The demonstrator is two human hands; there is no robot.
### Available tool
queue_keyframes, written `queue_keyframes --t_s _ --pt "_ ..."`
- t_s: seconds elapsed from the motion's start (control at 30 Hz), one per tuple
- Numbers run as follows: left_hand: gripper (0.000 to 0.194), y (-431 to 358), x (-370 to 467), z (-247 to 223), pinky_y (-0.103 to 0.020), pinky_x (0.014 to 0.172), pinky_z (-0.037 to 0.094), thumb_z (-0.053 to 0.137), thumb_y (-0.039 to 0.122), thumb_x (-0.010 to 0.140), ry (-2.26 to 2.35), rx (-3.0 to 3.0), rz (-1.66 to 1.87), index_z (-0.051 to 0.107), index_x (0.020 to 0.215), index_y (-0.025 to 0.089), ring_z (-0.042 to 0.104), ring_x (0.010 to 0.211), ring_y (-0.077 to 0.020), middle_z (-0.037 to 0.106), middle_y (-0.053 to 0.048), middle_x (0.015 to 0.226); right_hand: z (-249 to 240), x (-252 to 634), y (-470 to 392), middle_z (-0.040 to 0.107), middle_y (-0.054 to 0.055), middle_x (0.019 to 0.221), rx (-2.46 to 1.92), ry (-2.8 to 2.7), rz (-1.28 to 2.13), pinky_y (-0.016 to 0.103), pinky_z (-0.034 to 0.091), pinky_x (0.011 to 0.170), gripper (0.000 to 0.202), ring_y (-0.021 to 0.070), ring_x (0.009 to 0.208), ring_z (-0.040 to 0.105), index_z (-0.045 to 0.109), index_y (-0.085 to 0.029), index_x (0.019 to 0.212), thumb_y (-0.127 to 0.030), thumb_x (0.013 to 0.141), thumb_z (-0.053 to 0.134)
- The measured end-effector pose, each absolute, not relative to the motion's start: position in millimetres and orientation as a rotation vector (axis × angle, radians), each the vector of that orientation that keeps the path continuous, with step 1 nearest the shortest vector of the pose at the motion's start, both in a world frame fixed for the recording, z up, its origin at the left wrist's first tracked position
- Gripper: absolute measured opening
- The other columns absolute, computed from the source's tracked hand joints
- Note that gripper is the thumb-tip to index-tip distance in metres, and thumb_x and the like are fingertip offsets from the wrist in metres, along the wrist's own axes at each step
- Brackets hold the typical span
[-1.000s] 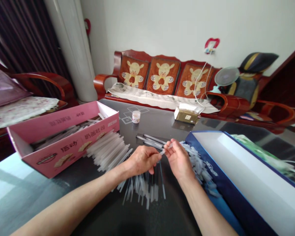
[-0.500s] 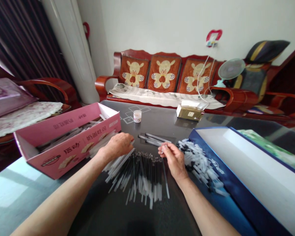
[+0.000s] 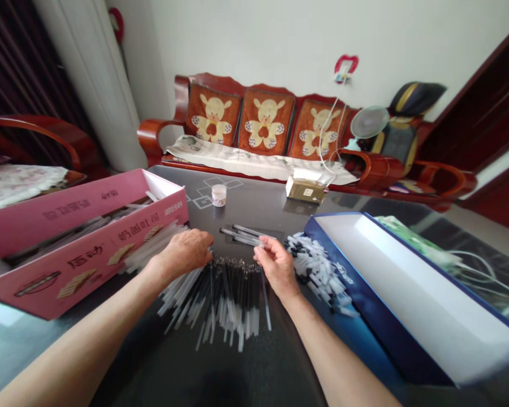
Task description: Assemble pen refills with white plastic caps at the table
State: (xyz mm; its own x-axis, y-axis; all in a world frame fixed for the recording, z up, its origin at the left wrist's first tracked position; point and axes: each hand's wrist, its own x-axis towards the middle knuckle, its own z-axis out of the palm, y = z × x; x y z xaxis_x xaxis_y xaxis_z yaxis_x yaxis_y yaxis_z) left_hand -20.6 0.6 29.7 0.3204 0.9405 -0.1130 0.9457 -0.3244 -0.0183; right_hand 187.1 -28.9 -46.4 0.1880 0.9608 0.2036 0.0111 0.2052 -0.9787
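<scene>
On the dark table (image 3: 203, 373) many thin clear-and-black tubes (image 3: 233, 294) lie fanned out between my hands. My left hand (image 3: 186, 250) is over the upper left end of this pile, fingers bent together; what they hold, if anything, is hidden. My right hand (image 3: 275, 264) is pinched at the pile's upper right, beside a few separate tubes (image 3: 248, 234); whatever is between its fingertips is too small to name. A heap of short white and black caps (image 3: 320, 271) lies right of my right hand, along the blue box (image 3: 375, 316).
A pink box (image 3: 110, 249) holding more tubes stands at the left. Farther back are a small white jar (image 3: 219, 195) and a tissue box (image 3: 306, 189). A green package (image 3: 415, 243) with white cables lies behind the blue box. A wooden sofa (image 3: 159, 135) stands beyond the table.
The camera view has turned to the right, so everything appears farther left. My right hand is now closer to the separate tubes; my left hand remains near the pile's upper left end.
</scene>
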Motion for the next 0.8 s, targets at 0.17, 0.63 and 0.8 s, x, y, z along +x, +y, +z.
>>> queue_keyframes --t_s 0.17,0.63,0.8 --pt "0.034 3 -21 28 -0.036 0.079 0.049 0.051 0.032 0.076 1.783 2.509 -0.192 0.066 0.105 0.022 0.066 0.089 -0.0267 0.07 -0.011 0.089 -45 187 -31 0.065 0.0 0.077 -1.181 -1.287 0.744 0.026 0.049 0.066 0.024 0.0135 0.066 0.06 0.061 -0.021 0.094 -0.036 0.075 0.063" --pt "0.033 3 -25 33 -0.036 0.078 0.049 0.046 0.036 0.081 1.79 2.535 -0.005 0.065 0.104 0.021 0.066 0.087 -0.0265 0.07 -0.012 0.089 23 288 -41 0.063 0.013 0.088 -2.207 -1.688 -0.338 0.034 0.041 0.069 0.023 0.0259 0.08 0.059 0.069 -0.018 0.091 -0.016 0.073 0.056" --pt "0.031 3 -23 34 -0.035 0.081 0.047 0.048 0.036 0.082 1.8 2.488 0.058 0.066 0.103 0.022 0.065 0.089 -0.0247 0.07 -0.01 0.089 21 270 -40 0.062 0.01 0.09 -2.042 -1.784 -0.344 0.031 0.042 0.076 0.019 0.0222 0.085 0.057 0.069 -0.019 0.091 -0.021 0.079 0.055"
